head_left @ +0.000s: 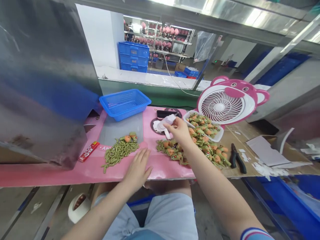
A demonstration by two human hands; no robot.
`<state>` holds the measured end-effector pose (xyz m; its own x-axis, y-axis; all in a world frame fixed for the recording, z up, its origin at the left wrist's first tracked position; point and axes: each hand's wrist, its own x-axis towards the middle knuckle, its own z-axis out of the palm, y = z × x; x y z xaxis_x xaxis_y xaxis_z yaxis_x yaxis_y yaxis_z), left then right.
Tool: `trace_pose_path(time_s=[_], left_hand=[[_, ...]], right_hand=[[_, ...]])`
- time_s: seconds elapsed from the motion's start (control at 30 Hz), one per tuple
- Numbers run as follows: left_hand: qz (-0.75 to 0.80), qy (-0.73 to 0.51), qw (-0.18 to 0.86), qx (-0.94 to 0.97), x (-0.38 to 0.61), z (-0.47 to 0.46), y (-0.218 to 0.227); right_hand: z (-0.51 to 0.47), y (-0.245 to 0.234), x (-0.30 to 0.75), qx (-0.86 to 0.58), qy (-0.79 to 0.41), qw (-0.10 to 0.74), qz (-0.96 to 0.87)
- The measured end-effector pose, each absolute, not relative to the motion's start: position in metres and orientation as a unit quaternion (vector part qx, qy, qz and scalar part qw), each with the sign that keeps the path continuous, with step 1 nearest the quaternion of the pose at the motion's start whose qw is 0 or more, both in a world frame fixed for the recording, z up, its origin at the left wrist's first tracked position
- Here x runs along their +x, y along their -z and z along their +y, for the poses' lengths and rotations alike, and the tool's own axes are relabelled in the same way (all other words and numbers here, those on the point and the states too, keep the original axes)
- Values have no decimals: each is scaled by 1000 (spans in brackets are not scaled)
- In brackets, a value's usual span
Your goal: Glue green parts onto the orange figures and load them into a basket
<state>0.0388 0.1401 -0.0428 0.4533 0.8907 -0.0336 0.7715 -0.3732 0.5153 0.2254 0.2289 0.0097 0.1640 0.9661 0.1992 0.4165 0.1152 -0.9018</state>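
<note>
My right hand grips a small white plastic bottle between thumb and fingers, above the pink mat. White crumpled tissue lies under and beside the bottle. My left hand rests flat on the mat near its front edge, fingers stretched out, holding nothing. Left of it lies a pile of small green curved pieces, with a few green and orange figures at its top. Under and beside my right forearm spreads a heap of similar green and orange figures.
A blue basket stands at the back left. A white tray of figures sits before a pink bear-shaped fan. Pliers lie on the right, a red-and-white box on the left. A metal panel bounds the left side.
</note>
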Motion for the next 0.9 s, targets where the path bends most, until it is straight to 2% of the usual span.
trace_pose_path(time_s=[0.13, 0.37, 0.57, 0.9], left_hand=[[484, -82, 240, 838, 86, 193, 43], [462, -76, 209, 859, 109, 217, 53], [486, -98, 179, 850, 111, 215, 55], [471, -107, 172, 859, 124, 232, 44]], right_hand=[[173, -15, 250, -584, -299, 537, -531], [98, 13, 271, -593, -296, 603, -444], [81, 30, 279, -595, -297, 640, -385], [73, 30, 279, -593, -302, 658, -353]])
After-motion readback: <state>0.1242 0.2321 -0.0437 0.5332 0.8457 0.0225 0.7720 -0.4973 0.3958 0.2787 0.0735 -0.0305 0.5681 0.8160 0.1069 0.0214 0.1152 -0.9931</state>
